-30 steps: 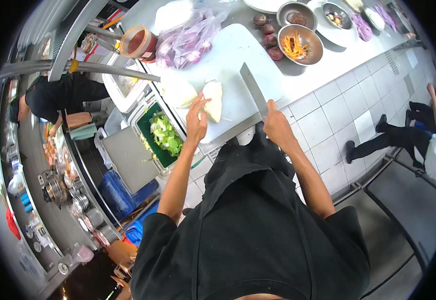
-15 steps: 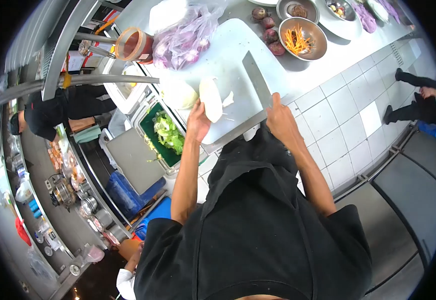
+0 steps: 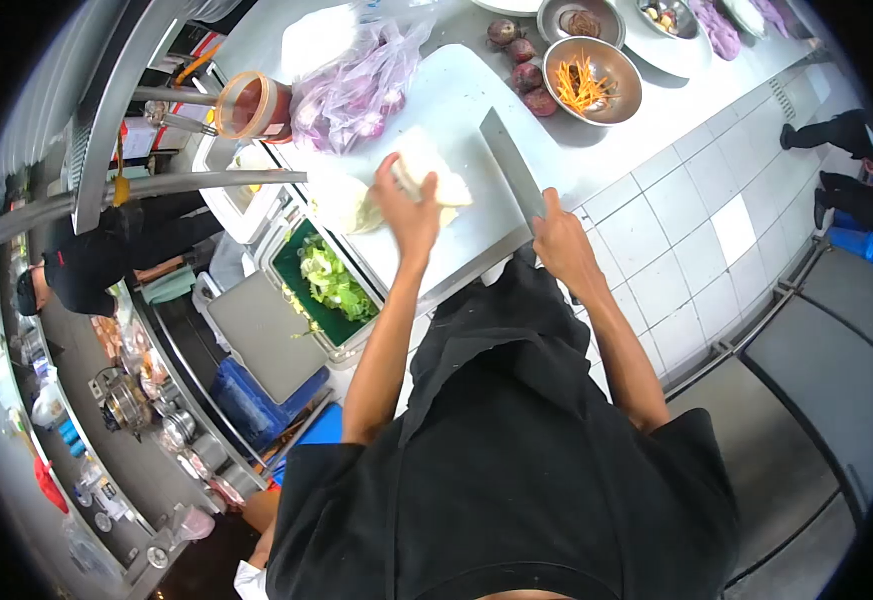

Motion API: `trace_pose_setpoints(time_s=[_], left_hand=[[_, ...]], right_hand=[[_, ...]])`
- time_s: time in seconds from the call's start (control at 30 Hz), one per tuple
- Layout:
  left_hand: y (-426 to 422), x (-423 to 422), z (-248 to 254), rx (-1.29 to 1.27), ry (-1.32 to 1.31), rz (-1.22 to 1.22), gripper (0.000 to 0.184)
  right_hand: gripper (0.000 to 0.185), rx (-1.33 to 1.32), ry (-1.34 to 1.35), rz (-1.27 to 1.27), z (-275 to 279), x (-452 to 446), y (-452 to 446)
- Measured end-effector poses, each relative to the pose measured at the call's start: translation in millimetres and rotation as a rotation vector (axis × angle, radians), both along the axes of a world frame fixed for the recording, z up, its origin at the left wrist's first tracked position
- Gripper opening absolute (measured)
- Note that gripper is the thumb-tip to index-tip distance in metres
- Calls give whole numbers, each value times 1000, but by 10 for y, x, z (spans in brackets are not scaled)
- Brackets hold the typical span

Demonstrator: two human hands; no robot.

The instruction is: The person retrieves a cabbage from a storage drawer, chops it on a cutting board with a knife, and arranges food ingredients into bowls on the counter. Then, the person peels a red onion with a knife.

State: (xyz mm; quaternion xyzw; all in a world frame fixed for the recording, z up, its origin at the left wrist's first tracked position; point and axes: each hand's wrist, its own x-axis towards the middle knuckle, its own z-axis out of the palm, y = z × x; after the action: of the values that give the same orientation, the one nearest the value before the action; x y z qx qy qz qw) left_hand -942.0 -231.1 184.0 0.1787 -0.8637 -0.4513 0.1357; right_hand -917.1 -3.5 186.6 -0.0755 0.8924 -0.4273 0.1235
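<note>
My left hand [image 3: 412, 212] grips a pale cabbage piece [image 3: 445, 188] on the white cutting board [image 3: 457, 90], its fingers over the top and near side. Just left of that hand lies a second pale cabbage piece [image 3: 349, 206], partly hidden. In my right hand [image 3: 562, 245] is the handle of a large kitchen knife [image 3: 509, 160]. The broad blade points away from me over the board's right part, apart from the cabbage.
Beyond the board lie a plastic bag of purple onions [image 3: 357, 110], beetroots [image 3: 527, 77] and a steel bowl [image 3: 629, 95] with orange shreds. A green-lined bin [image 3: 292, 262] holds leafy trimmings. An orange-rimmed container [image 3: 254, 105] stands left. Co-workers [image 3: 92, 265] stand at left and far right.
My left hand has moved up and right onto the cabbage piece, which has turned from lengthwise to slanting. The knife stays in my right hand, nearly unmoved.
</note>
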Motion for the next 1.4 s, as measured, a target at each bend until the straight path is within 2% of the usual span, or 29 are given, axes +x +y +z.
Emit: trace_pose_setpoints(time_s=[0.03,0.1,0.13,0.2,0.23,0.3,0.33,0.37,0.43,0.47,0.5,0.57,0.63,0.7,0.83,0.93,1.0,1.13,1.2,1.23,1.3,1.37,1.4], left_hand=[[142,-89,-90,-189,-7,-76,64],[421,-243,-180,37,-206,46,63],[453,-311,-203,48,-192,40,63],[509,-326,-257,463,-348,98,61],[494,-265,-247,472,-350,95,61],[313,-181,-194,150,-148,-266,56],[171,-207,-259,-132,93,-377,53],[95,-266,-156,-126,95,-380,53],[-54,-476,27,-584,196,-823,53],[-122,-626,-7,-653,238,-960,55],[-177,-758,-42,-647,241,-955,55],[-249,-1029,-87,-572,-7,-1249,53],[-206,-1187,-43,-516,-19,-1320,48],[-123,-1237,149,-593,-321,-1456,43],[-170,-1328,22,-530,-323,-1499,43],[-318,-1053,-80,-501,-170,-1326,49],[-412,-805,-150,-545,116,-1172,56],[-334,-959,-81,-610,-57,-1224,62],[-301,-1146,102,-649,-233,-1396,61],[-285,-1228,122,-645,-229,-1391,61],[-265,-1440,133,-456,-529,-1454,58],[-330,-1518,-39,-369,-516,-1445,54],[-369,-1501,-116,-284,-295,-1351,53]], right_hand=[[31,13,32,-15,11,-4,5],[31,34,62,-27,51,34,2],[31,61,46,-36,74,-5,9],[32,135,30,-14,71,-20,54],[32,144,29,-15,42,-7,82],[33,103,17,-31,-8,-44,107],[33,108,21,-34,4,-57,126],[33,101,34,-23,24,-52,156],[34,99,59,-19,21,-92,178],[34,86,68,-11,-17,-109,181],[34,73,76,2,-47,-102,185],[34,72,81,13,-58,-107,183],[35,76,89,21,-20,-131,189],[33,127,36,6,46,-67,165],[30,112,116,25,94,35,208],[31,135,118,-5,178,39,208],[31,149,129,2,151,-34,224],[31,187,36,23,230,-89,165],[33,183,26,57,235,-115,129],[34,177,6,84,241,-107,122],[35,164,3,91,277,-104,104],[36,144,-3,93,283,-96,122],[33,130,28,108,270,-94,147]])
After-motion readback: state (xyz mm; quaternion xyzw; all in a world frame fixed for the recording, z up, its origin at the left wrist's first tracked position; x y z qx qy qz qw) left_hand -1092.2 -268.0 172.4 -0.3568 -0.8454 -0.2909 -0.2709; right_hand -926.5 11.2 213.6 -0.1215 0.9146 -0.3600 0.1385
